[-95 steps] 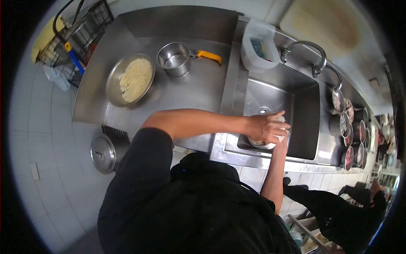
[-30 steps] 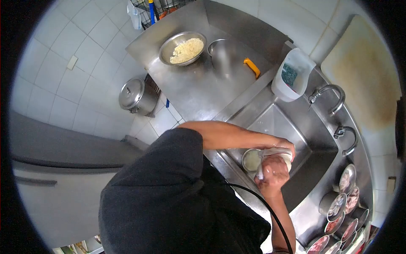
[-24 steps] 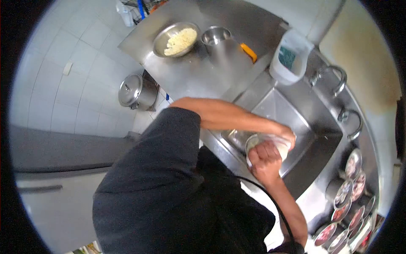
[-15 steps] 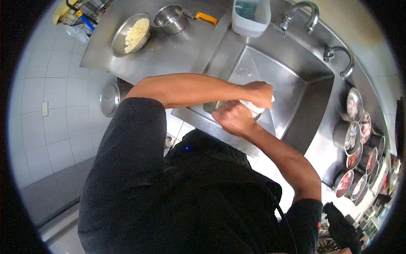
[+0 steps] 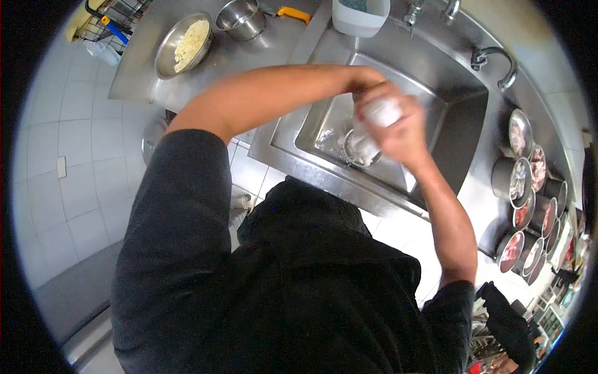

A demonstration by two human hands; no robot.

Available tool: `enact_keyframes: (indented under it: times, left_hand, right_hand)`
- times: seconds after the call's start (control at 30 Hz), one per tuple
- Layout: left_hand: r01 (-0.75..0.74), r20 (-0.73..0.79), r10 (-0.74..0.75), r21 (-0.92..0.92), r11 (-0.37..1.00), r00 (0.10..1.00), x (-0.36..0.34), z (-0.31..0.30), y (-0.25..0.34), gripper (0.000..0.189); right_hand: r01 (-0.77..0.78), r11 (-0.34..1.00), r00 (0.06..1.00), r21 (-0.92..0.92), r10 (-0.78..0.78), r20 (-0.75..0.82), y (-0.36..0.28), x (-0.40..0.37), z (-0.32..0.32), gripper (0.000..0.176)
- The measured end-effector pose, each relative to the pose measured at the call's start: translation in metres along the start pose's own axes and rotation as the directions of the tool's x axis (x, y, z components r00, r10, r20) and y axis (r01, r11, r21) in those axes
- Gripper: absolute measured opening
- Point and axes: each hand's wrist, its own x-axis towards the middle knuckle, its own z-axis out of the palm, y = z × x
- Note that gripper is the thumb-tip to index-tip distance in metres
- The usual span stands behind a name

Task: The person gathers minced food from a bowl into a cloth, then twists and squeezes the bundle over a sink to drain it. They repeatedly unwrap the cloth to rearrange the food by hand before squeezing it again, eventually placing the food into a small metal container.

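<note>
Over the sink (image 5: 430, 162), both my hands are raised together around a white cloth-like bundle (image 5: 382, 113). My right hand (image 5: 402, 128), smeared by motion, wraps the bundle with its fingers curled. My left hand (image 5: 366, 90) reaches in from the far side with its wrist bent, its fingers largely hidden behind the right hand. More white material (image 5: 362, 148) shows just below them, within a small round rim at the near side of the basin. Bright water glints beside it.
On the left counter stand a metal bowl (image 5: 167, 57) of pale yellow shreds, a steel pot (image 5: 242, 25) and an orange-handled tool (image 5: 293, 14). A white tub (image 5: 361, 23) and a curved faucet (image 5: 507, 70) are at the back. Several metal containers (image 5: 522, 181) of meat line the right.
My hands have risen and moved away from my body, lifting the white bundle. White material and splashing water now show in the near part of the sink. The view has shifted slightly.
</note>
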Motion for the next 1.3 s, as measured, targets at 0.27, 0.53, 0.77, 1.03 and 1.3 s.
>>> enact_keyframes:
  times: [0.27,0.53,0.77,1.03,1.3]
  left_hand:
    - [-0.320,-0.213,0.243,-0.726,0.609,0.946,0.004,0.061,-0.008,0.036]
    - [-0.612,-0.673,0.340,-0.214,0.761,0.657,0.023,0.105,-0.053,0.054]
    - [-0.329,-0.578,0.804,0.740,0.587,0.135,0.017,0.138,-0.055,0.116]
    - [0.005,-0.542,0.827,0.836,0.549,-0.150,0.029,0.165,-0.032,0.111]
    - [0.329,0.034,0.783,0.895,-0.300,0.621,0.006,0.157,-0.016,0.056]
  right_hand:
    - [-0.133,0.269,0.568,0.954,0.810,-0.149,0.097,-0.013,-0.070,0.028]
    - [0.028,-0.001,0.616,1.000,0.788,-0.017,0.173,-0.091,-0.063,0.031]
    - [-0.075,0.066,0.604,0.995,0.797,-0.008,0.156,-0.103,-0.045,0.030]
    - [-0.076,0.201,0.625,0.977,0.773,-0.111,0.130,-0.093,-0.030,0.035]
    - [-0.228,0.337,0.634,0.914,0.764,-0.123,0.140,-0.104,-0.014,0.040]
